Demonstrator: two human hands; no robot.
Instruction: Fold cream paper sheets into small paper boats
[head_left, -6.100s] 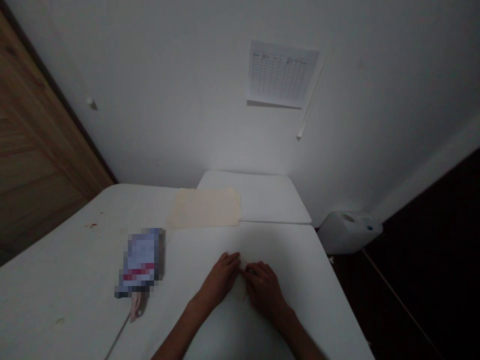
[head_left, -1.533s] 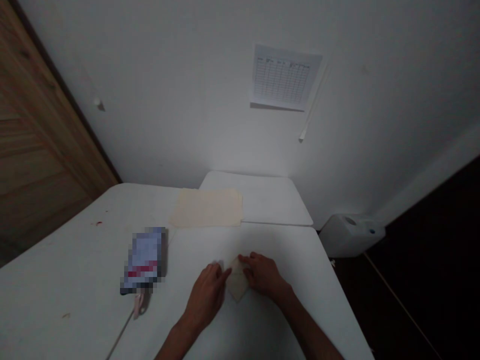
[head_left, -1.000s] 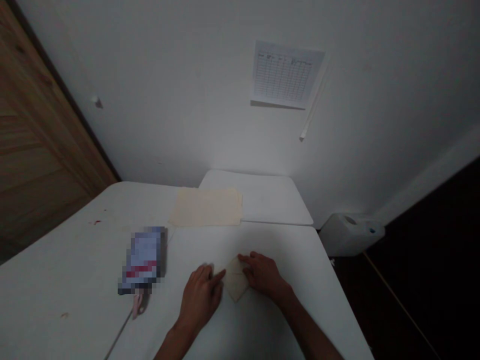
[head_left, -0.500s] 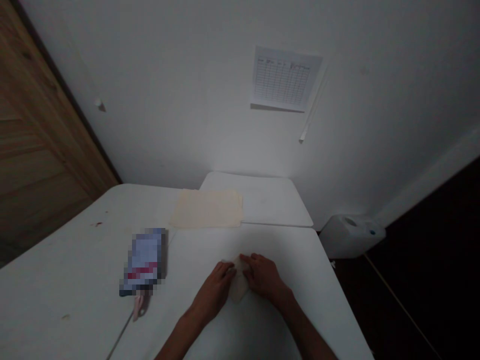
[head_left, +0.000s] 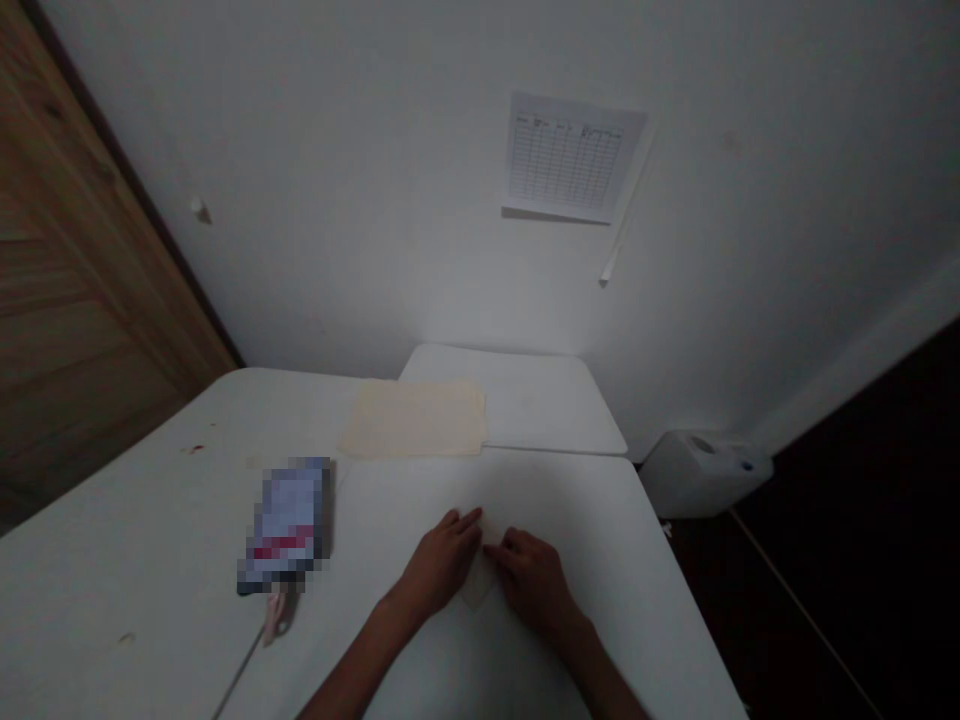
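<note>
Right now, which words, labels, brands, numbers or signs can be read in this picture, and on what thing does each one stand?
No text is readable.
Printed sheet on the wall: ruled grid with headings, too small and blurred.
Bluish pixelated thing on the white table: any text is lost in blocks.
Pale piece by left hand and right hand: no writing visible.

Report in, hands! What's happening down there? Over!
Left hand over left side of pale sheet; right hand at its right edge. Sheet partly hidden on white table, lower corner showing. Blurred blue item off left, out of the way.
</note>
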